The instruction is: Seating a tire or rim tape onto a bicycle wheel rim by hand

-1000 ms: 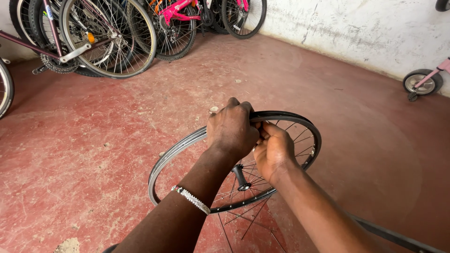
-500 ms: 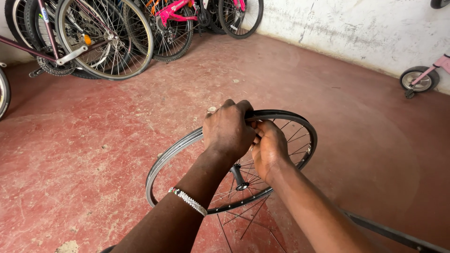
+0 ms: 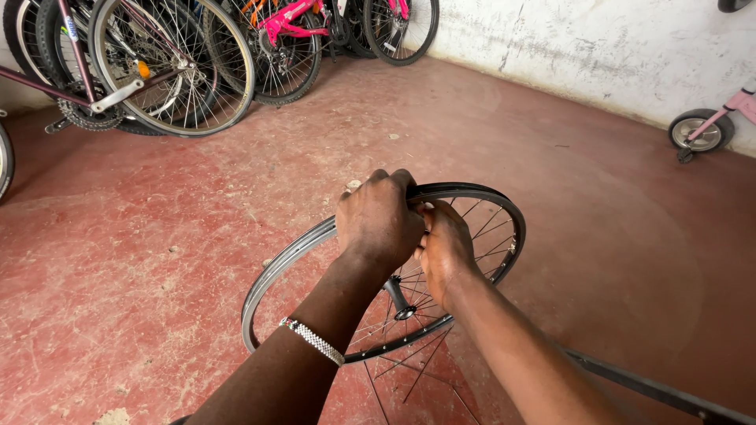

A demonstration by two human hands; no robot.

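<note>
Bicycle wheel [image 3: 315, 252], entry one. Position?

— Held upright on the red floor [image 3: 157, 260], just in front of the person. The near stretch of rim is bare silver metal; the far stretch, to the right, carries a black tyre [image 3: 492, 203]. Hub and spokes [image 3: 400, 297] show behind the forearms.

— Hands?

— Left hand [image 3: 378, 220] sits on top of the rim where the tyre begins, fingers closed over it. Right hand [image 3: 442, 248] is just beside it, touching it, fingers curled in at the same spot on the tyre edge. What they pinch exactly is hidden behind the left hand.

— Step in hand, as a judgement?

— Working the tyre at the rim, at the boundary between covered and bare metal. Whether it goes on or off cannot be read from this one view.

— What would the next move call for?

— Probably a firm hold on the rim with one hand while the other works the tyre edge along it, with the wheel kept from rolling.

— Packages, labels, signs?

— None seen. Surroundings only: parked bicycles [image 3: 157, 71] along the far left, one with a pink frame [image 3: 291, 14]; a small pink child's cycle [image 3: 709, 126] at the whitewashed wall [image 3: 598, 47], right; a dark metal bar [image 3: 654, 387] on the floor, lower right. A beaded bracelet [image 3: 313, 341] circles the left wrist.
</note>
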